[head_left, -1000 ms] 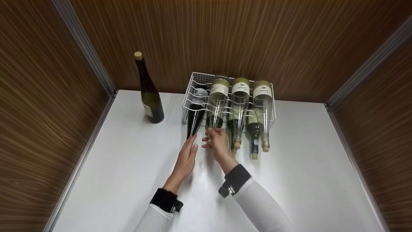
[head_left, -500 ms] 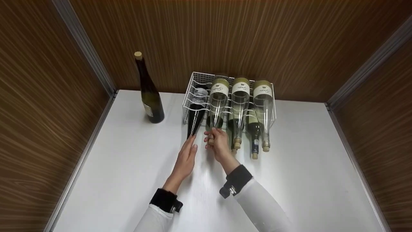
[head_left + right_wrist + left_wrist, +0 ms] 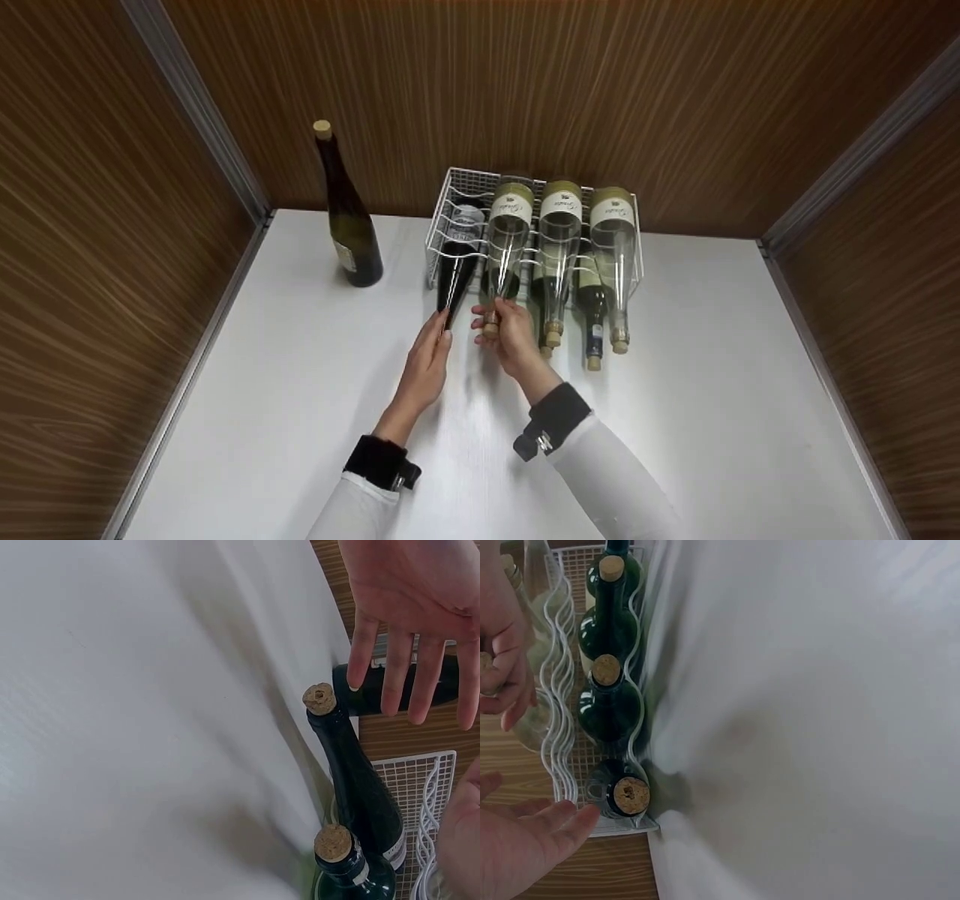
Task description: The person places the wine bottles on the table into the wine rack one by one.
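My right hand (image 3: 514, 337) pinches the corked neck of a clear bottle (image 3: 508, 240) lying in the upper tier of a white wire rack (image 3: 429, 259). Its label faces up. My left hand (image 3: 421, 367), also in the right wrist view as an open palm (image 3: 416, 596), holds nothing. Its straight fingers lie alongside the neck of a dark bottle (image 3: 455, 281) at the rack's left end; whether they touch it cannot be told. In the left wrist view, my right hand (image 3: 506, 652) has a cork end showing between curled fingers. The right wrist view shows only part of that hand (image 3: 461, 832).
Two more clear corked bottles, a middle one (image 3: 559, 247) and a right one (image 3: 613, 240), lie in the upper tier. Green bottles (image 3: 592, 300) lie beneath. A dark corked bottle (image 3: 354, 225) stands upright left of the rack, on the white table (image 3: 300, 360). Wood-grain panels enclose the back and sides.
My right hand has rolled the clear bottle slightly, so its label now faces up more squarely and its cork shows. My left hand has shifted a little to the left.
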Motion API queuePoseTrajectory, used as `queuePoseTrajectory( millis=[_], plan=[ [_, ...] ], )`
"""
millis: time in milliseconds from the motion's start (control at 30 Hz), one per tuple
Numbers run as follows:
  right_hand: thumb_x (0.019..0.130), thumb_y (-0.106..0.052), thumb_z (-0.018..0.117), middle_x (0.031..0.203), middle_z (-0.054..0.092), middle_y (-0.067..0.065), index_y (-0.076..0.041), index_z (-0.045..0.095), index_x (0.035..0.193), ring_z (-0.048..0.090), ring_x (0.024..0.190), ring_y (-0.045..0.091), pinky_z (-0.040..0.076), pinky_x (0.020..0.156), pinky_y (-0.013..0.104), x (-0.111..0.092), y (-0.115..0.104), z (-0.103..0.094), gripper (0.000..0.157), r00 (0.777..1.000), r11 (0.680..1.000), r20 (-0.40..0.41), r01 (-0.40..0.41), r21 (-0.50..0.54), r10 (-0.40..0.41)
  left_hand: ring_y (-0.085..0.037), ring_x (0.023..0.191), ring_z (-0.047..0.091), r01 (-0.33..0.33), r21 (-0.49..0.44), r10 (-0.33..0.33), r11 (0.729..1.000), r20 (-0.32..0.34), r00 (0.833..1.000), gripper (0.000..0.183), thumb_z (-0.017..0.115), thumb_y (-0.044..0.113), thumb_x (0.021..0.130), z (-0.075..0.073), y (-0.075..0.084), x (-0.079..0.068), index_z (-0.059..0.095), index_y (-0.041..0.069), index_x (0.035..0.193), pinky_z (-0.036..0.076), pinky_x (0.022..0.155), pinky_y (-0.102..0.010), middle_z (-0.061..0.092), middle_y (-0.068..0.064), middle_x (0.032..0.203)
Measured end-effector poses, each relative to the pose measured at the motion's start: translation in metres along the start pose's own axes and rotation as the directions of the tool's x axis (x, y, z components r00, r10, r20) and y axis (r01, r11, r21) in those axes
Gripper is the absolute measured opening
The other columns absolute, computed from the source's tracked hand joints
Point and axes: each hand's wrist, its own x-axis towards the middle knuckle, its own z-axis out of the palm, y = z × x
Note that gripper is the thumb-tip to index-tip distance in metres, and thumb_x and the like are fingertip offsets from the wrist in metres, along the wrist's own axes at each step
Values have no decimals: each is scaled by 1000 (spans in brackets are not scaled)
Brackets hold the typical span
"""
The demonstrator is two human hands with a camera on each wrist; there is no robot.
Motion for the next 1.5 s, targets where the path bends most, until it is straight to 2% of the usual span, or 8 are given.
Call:
queuePoseTrajectory(
  millis=[300,600,733,800,900,1133,1300,1500],
  plan=[
    [105,-19,37,85,59,13,6,49,109,64,68,19,58,58,31,-2,-2,-4,28,999,999,-32,-9,-32,8,-34,143,25,-12,37,15,999,-68,998,48,38,27,108,-20,-8,13,36,6,151,21,115,-49,31,-21,155],
    [105,-25,42,99,52,14,5,46,119,65,84,24,57,75,38,-19,-6,-9,33,1000,970,-29,-4,-243,-3,-33,143,25,28,73,-18,997,-134,991,52,38,30,108,-47,-17,26,33,4,152,19,116,-46,32,-20,154],
    [105,-28,44,119,51,20,6,35,142,59,98,26,54,85,42,-28,-8,-11,51,999,925,-32,18,-380,-33,-33,143,25,48,86,-34,995,-161,986,52,39,28,107,-57,-20,33,32,2,152,19,116,-45,32,-19,154],
    [104,-30,46,127,49,21,5,27,149,56,105,28,51,92,44,-32,-10,-11,60,998,890,-28,37,-455,-56,-33,143,25,54,89,-38,995,-175,984,52,40,27,107,-61,-20,36,32,1,152,19,116,-45,32,-20,154],
    [104,-32,48,132,47,23,2,22,152,52,117,33,45,100,46,-38,-15,-11,64,996,841,-12,73,-536,-94,-35,143,25,67,91,-48,994,-192,980,52,41,26,107,-68,-21,41,31,0,151,19,116,-46,32,-22,153],
    [102,-32,49,141,40,20,-1,25,153,41,133,33,37,106,47,-49,-28,-7,64,980,749,14,160,-643,-198,-34,144,23,119,83,-100,989,-206,973,57,42,32,107,-84,-24,53,27,2,153,19,116,-46,27,-22,155],
    [102,-30,50,141,41,19,0,33,150,41,133,31,35,108,45,-58,-32,1,59,947,683,69,275,-676,-313,-34,145,18,171,67,-153,983,-211,965,63,44,35,105,-97,-23,61,21,4,155,18,116,-46,22,-22,157],
    [102,-18,52,134,46,21,5,43,141,45,126,32,39,105,45,-69,-31,14,46,881,630,196,450,-633,-431,-33,145,19,195,76,-171,978,-245,954,67,47,34,104,-109,-23,73,19,2,155,21,115,-45,21,-22,157]
  ],
)
